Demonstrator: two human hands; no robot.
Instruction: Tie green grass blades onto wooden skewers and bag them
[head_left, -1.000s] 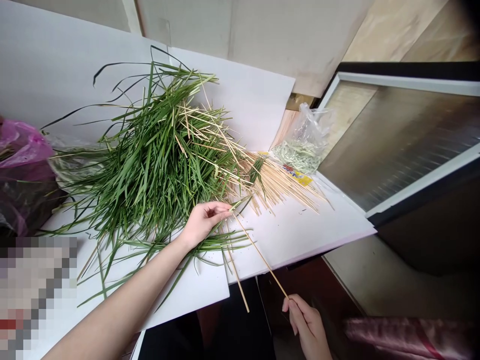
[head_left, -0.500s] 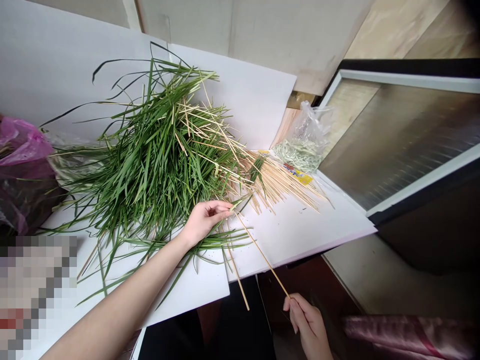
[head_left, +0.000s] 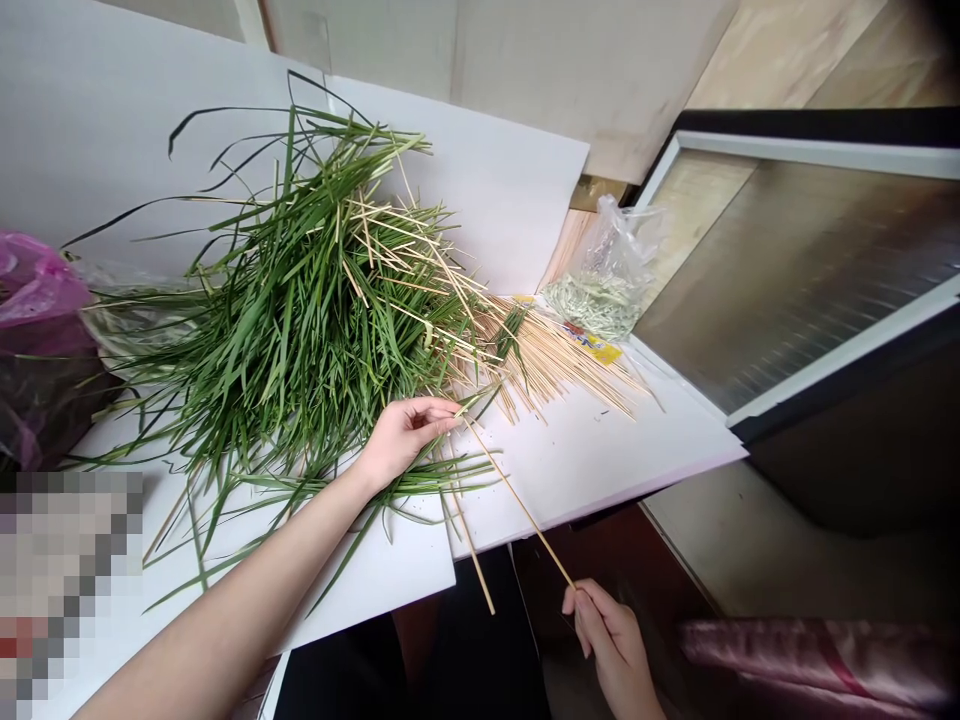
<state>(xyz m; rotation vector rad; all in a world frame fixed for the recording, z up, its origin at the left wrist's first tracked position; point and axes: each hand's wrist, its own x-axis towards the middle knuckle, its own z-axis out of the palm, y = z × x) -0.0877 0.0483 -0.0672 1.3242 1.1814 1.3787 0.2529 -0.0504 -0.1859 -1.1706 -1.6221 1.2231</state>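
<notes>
Little has changed over the last second: the whole scene sits slightly higher and further left in the view, while the hands keep the same hold.

The left hand (head_left: 405, 438) reaches in from 7 o'clock to near the center of the view. Its fingers lie close together and pinch a green grass blade (head_left: 480, 405) against the upper end of a long wooden skewer (head_left: 517, 505). The right hand (head_left: 611, 640) sits at 5 o'clock, with thumb and forefinger closed on the skewer's lower end. The skewer stretches taut-looking and tilted between the two hands, out past the edge of a white board (head_left: 600, 465).

A second skewer (head_left: 472, 545) lies just beside it and pokes over the board's front edge. A big heap of long grass (head_left: 300, 330) fills the 10 o'clock side, with skewers mixed in among its blades. A fanned bundle of skewers (head_left: 555, 370) lies at 3 o'clock, touching the heap. Beyond it, at 2 o'clock, are a clear plastic bag (head_left: 600, 295) of pale green pieces and a yellow packet (head_left: 596, 347). A pink plastic bag (head_left: 37, 300) sits at 9 o'clock.
</notes>
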